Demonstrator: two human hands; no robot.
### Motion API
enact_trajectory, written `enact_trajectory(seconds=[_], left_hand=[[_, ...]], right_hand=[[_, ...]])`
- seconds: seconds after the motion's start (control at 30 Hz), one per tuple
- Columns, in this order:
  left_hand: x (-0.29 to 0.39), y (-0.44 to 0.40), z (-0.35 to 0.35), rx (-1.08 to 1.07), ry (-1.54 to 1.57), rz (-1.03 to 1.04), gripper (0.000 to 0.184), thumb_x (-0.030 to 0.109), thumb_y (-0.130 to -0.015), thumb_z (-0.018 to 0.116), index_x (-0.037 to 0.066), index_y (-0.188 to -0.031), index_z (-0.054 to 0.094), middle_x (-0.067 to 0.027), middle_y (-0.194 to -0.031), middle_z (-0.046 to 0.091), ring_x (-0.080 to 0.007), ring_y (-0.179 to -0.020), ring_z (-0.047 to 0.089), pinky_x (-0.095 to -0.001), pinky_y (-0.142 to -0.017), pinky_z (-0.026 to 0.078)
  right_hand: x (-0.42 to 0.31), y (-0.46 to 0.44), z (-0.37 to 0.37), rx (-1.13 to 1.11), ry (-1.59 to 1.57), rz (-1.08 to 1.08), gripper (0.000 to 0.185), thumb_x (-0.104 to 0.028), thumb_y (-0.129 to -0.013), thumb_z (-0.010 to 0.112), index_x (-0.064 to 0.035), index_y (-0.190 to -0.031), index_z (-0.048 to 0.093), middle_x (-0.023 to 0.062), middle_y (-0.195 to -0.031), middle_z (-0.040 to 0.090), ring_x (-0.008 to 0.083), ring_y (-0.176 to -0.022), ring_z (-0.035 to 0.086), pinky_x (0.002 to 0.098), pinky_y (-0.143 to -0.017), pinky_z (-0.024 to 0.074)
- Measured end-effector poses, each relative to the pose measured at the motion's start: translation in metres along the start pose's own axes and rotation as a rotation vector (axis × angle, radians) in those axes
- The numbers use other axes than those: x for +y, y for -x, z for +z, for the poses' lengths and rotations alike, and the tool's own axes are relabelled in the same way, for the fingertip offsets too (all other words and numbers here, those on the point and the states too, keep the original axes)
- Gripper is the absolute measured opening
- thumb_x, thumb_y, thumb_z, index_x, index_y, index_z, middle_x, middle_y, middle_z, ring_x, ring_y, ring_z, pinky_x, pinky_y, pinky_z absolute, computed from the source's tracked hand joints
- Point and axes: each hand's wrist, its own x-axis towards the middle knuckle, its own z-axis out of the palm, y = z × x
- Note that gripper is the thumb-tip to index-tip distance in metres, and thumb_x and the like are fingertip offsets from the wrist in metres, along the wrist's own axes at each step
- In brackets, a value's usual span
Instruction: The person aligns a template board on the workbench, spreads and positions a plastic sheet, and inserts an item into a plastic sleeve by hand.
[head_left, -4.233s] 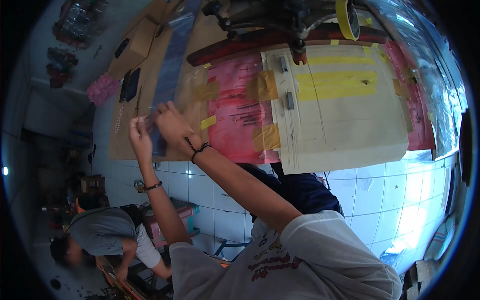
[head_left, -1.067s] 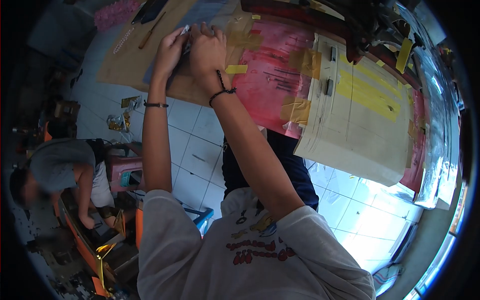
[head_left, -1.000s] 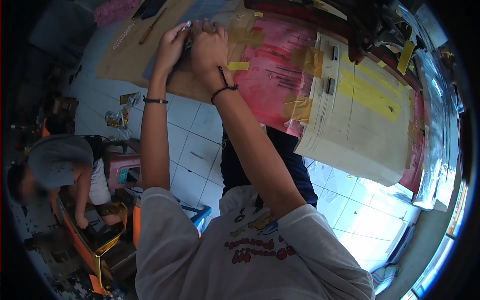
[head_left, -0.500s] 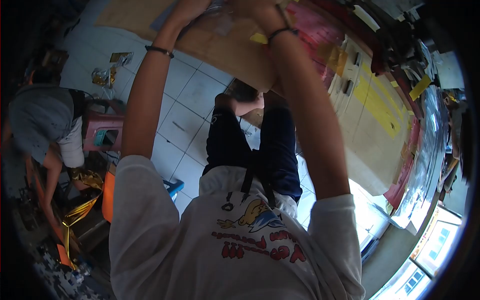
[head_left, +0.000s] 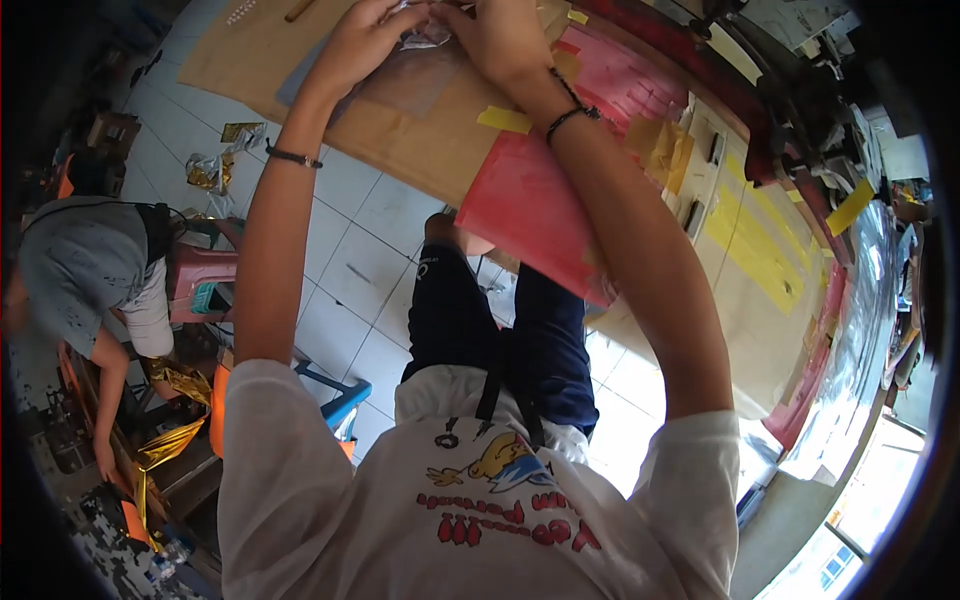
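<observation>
At the top of the view, my left hand (head_left: 362, 42) and my right hand (head_left: 503, 42) meet over a brown board (head_left: 440, 150). Between them is a crumpled clear plastic piece (head_left: 428, 36), pinched by the fingers of my left hand. The fingertips of my right hand are bent against the same plastic, partly cut off by the frame edge. A bluish transparent sheet (head_left: 400, 88) lies on the board under my hands. Beside my right wrist are a strip of yellow tape (head_left: 504, 120) and a red sheet (head_left: 525, 205).
A pale board with yellow strips (head_left: 765, 330) lies to the right, below a dark red metal frame (head_left: 765, 150). Clear plastic sheeting (head_left: 850, 330) hangs at the right edge. At the left, a co-worker (head_left: 85, 260) bends near a pink stool (head_left: 200, 280) and gold foil (head_left: 172, 440).
The view has tilted down and shifted, so the table sits higher in it. Both hands have stayed together over the board. The co-worker remains bent over at the left.
</observation>
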Motion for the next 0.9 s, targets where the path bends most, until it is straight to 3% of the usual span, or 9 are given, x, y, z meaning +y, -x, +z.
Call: enact_trajectory(seconds=[0.03, 0.1, 0.13, 0.17, 0.3, 0.73, 0.83, 0.9], left_hand=[[0.000, 0.000, 0.000, 0.010, 0.044, -0.037, 0.025, 0.026, -0.103, 0.057, 0.002, -0.103, 0.062, -0.0001, -0.093, 0.062, -0.0077, -0.086, 0.058, -0.0260, -0.080, 0.049], [0.003, 0.001, 0.006, 0.027, 0.142, -0.105, 0.027, 0.020, -0.103, 0.055, -0.002, -0.116, 0.065, 0.0017, -0.103, 0.066, -0.0043, -0.095, 0.059, -0.0211, -0.086, 0.046], [0.004, 0.001, 0.007, 0.038, 0.126, -0.076, 0.025, 0.019, -0.102, 0.055, -0.002, -0.112, 0.065, 0.0015, -0.100, 0.066, -0.0045, -0.092, 0.058, -0.0213, -0.083, 0.046], [0.006, 0.002, 0.009, 0.049, 0.109, -0.046, 0.024, 0.018, -0.102, 0.055, -0.002, -0.109, 0.066, 0.0013, -0.096, 0.066, -0.0047, -0.089, 0.057, -0.0215, -0.079, 0.045], [0.017, 0.006, 0.012, 0.090, 0.085, -0.069, 0.020, 0.017, -0.101, 0.056, -0.001, -0.100, 0.065, 0.0014, -0.090, 0.064, -0.0050, -0.084, 0.056, -0.0217, -0.076, 0.044], [0.032, 0.010, 0.015, 0.063, 0.130, -0.105, 0.019, 0.013, -0.102, 0.052, 0.000, -0.109, 0.065, 0.0024, -0.097, 0.066, -0.0039, -0.090, 0.059, -0.0204, -0.082, 0.045], [0.027, 0.009, 0.015, 0.062, 0.166, -0.096, 0.019, 0.012, -0.102, 0.052, 0.000, -0.109, 0.065, 0.0028, -0.096, 0.065, -0.0038, -0.089, 0.058, -0.0205, -0.081, 0.045], [0.022, 0.007, 0.015, 0.062, 0.175, -0.094, 0.019, 0.012, -0.102, 0.052, 0.000, -0.109, 0.066, 0.0031, -0.096, 0.065, -0.0037, -0.088, 0.057, -0.0204, -0.080, 0.044]], right_hand=[[0.000, -0.002, 0.004, -0.033, 0.115, 0.055, 0.031, -0.014, -0.093, 0.062, -0.0023, -0.122, 0.066, 0.0230, -0.094, 0.071, 0.0392, -0.082, 0.069, 0.0441, -0.074, 0.0539], [0.001, 0.008, 0.002, -0.081, 0.045, 0.054, 0.030, -0.022, -0.092, 0.060, -0.0095, -0.118, 0.070, 0.0221, -0.103, 0.071, 0.0394, -0.096, 0.067, 0.0459, -0.087, 0.0527], [0.001, 0.005, 0.000, -0.104, 0.015, 0.040, 0.030, -0.025, -0.092, 0.059, -0.0131, -0.117, 0.072, 0.0216, -0.107, 0.070, 0.0395, -0.103, 0.066, 0.0469, -0.093, 0.0521], [0.012, 0.005, 0.013, 0.120, 0.027, -0.137, 0.022, -0.016, -0.086, 0.070, -0.0083, -0.106, 0.076, 0.0201, -0.082, 0.071, 0.0364, -0.075, 0.070, 0.0382, -0.073, 0.0575], [0.002, 0.005, 0.009, 0.129, 0.050, -0.062, 0.026, -0.014, -0.085, 0.072, -0.0074, -0.111, 0.074, 0.0215, -0.091, 0.071, 0.0388, -0.083, 0.069, 0.0420, -0.079, 0.0564], [0.005, 0.005, 0.009, 0.095, -0.029, -0.036, 0.016, -0.018, -0.089, 0.065, -0.0076, -0.096, 0.074, 0.0195, -0.091, 0.071, 0.0381, -0.087, 0.069, 0.0458, -0.078, 0.0565], [0.006, 0.006, 0.009, 0.138, 0.008, -0.098, 0.021, -0.013, -0.087, 0.068, -0.0081, -0.106, 0.075, 0.0180, -0.093, 0.072, 0.0369, -0.084, 0.069, 0.0431, -0.079, 0.0561], [0.006, 0.008, 0.011, 0.133, 0.044, -0.081, 0.019, -0.013, -0.088, 0.067, -0.0081, -0.105, 0.075, 0.0169, -0.094, 0.072, 0.0367, -0.085, 0.069, 0.0433, -0.079, 0.0561]])
